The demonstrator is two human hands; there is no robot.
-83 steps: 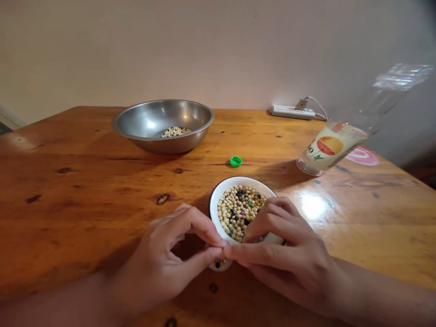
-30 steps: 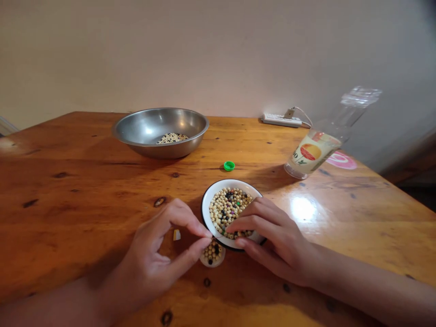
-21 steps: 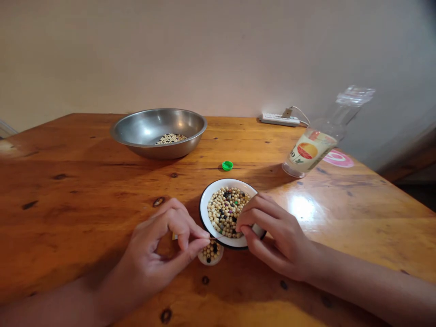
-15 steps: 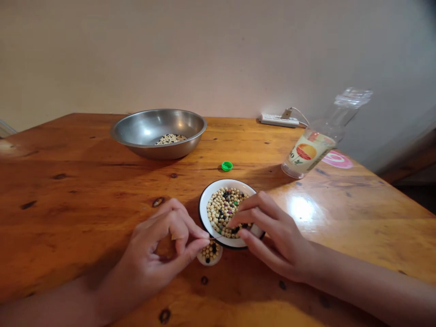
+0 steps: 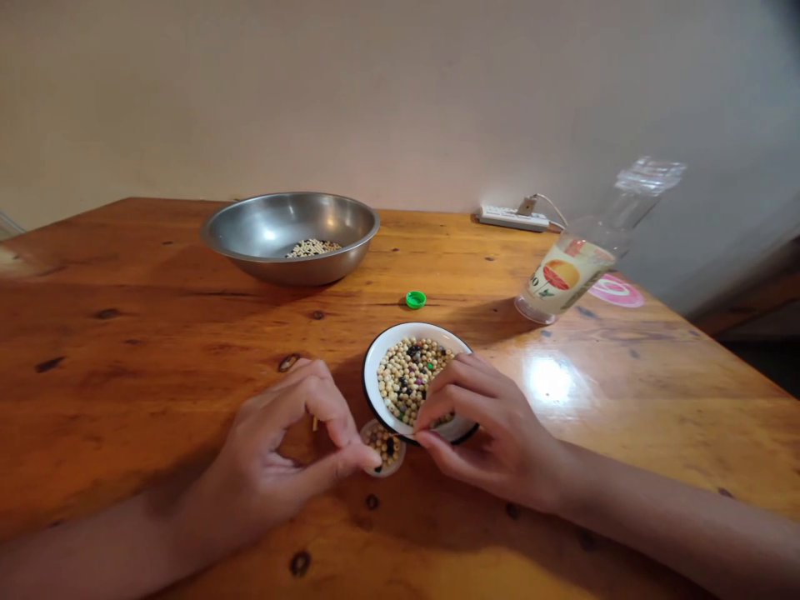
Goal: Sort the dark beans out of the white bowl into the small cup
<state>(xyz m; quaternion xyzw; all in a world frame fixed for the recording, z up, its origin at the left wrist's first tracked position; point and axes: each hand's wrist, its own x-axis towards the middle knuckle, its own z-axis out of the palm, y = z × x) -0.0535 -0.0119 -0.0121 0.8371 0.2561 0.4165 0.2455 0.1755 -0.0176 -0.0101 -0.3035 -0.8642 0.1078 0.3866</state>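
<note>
Beads, pale w/ black, green and purple mixed in, fill most of white enamel bowl near the table's front edge. Small clear lid just beside its rim holds a small mix of pale and dark beads. Steel bowl toward back edge has only a small pale pile, so most beads remain in the white bowl. R hand: fingers curled, tips at bowl's near rim; can't tell if they pinch anything. L hand: fingers curled, thumb just over the lid, no visible hold; can't tell. Small pale stick lies by its fingers. Green bottle cap sits apart, behind white bowl.
</note>
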